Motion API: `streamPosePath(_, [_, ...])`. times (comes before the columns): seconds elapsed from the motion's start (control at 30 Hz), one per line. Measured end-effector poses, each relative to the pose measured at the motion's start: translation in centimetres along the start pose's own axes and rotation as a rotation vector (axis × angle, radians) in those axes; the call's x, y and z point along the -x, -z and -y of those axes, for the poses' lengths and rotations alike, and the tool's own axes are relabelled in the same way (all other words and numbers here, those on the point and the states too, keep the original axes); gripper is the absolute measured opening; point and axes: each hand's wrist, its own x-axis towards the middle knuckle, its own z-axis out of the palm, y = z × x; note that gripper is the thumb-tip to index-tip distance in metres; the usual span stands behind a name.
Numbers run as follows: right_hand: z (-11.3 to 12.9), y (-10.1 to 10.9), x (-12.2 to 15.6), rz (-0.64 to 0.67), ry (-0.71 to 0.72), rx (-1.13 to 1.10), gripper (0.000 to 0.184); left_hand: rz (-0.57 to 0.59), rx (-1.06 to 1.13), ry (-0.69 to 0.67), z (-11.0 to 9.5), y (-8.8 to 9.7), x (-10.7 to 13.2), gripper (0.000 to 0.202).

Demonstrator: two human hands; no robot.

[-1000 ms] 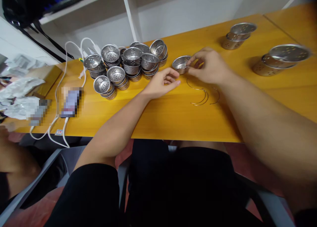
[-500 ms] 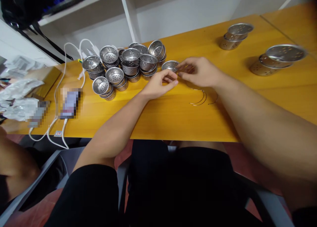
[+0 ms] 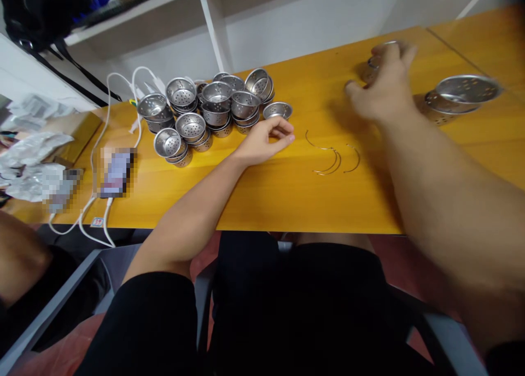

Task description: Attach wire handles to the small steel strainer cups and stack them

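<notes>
My left hand [image 3: 266, 139] rests on the yellow table [image 3: 262, 195], fingers loosely curled and holding nothing, just in front of a single small perforated steel cup [image 3: 278, 110]. That cup stands at the right end of a heap of several like cups [image 3: 209, 110]. My right hand [image 3: 383, 91] is blurred by motion, fingers spread, reaching over a short stack of steel cups [image 3: 375, 64] at the far right. Thin curved wire handles [image 3: 334, 157] lie loose on the table between my hands.
A second stack of perforated cups [image 3: 459, 94] stands at the right edge. A phone [image 3: 115, 171] with white cables [image 3: 102, 140] lies at the left, next to crumpled plastic bags [image 3: 33, 157]. A white shelf frame [image 3: 213, 25] rises behind the table. Another person's arm [image 3: 18, 255] shows at lower left.
My right hand let go of the small cup beside the heap and swung right to the far stack. The cup now stands alone. My left hand stayed put.
</notes>
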Motion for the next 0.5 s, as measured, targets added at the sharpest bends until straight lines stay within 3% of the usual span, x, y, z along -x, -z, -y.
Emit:
streamPosePath(0.13, [-0.9,-0.1,-0.3,0.082,-0.140,-0.062,0.083,0.005,0.010,-0.008,0.1,0.0,0.0,0.016])
streamPosePath(0.33, [-1.6,-0.8,-0.6,0.022,-0.121,-0.041,0.078,0.015,0.024,-0.012,0.1,-0.1,0.0,0.016])
streamPosePath(0.5, [-2.3,-1.1,-1.1,0.054,-0.142,-0.004,0.075,0.011,0.037,-0.004,0.1,0.0,0.0,0.017])
